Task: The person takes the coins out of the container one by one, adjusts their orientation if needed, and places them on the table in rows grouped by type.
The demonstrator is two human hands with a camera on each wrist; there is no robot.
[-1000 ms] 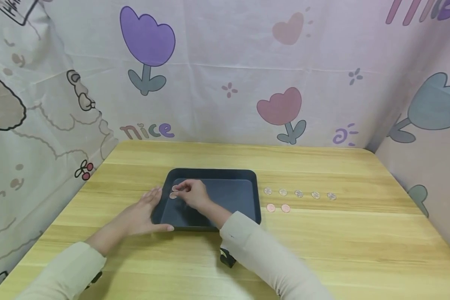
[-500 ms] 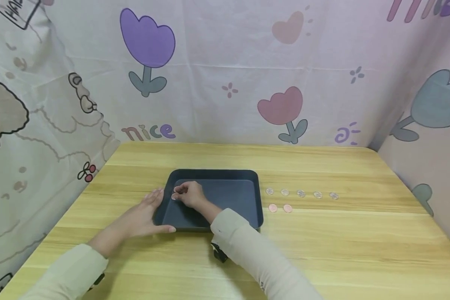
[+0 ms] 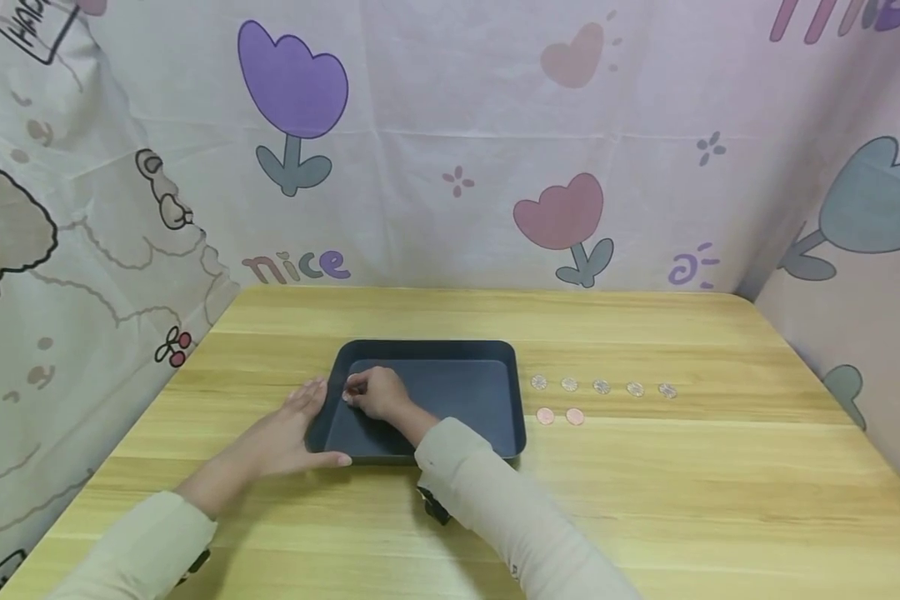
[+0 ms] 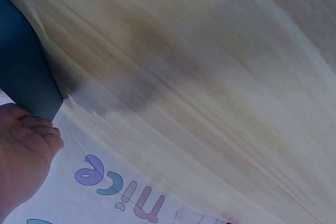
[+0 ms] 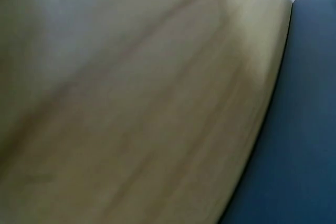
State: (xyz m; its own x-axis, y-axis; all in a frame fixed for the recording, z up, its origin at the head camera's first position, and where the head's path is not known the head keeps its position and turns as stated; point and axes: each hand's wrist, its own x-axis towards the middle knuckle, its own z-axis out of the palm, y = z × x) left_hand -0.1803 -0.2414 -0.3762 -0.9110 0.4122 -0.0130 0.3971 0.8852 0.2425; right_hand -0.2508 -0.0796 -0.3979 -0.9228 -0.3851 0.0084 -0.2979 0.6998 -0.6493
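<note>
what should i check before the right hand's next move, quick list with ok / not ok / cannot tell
1. Dark rectangular tray sits flat on the wooden table: ok.
2. Left hand touches the tray's left side: ok.
3. Right hand clear of the tray: not ok, it is over the left part.
4. Right fingers hold a coin: cannot tell, they cover the spot.
5. Five silver-coloured coins apart from one another: ok.
6. Two copper-coloured coins outside the tray: ok.
</note>
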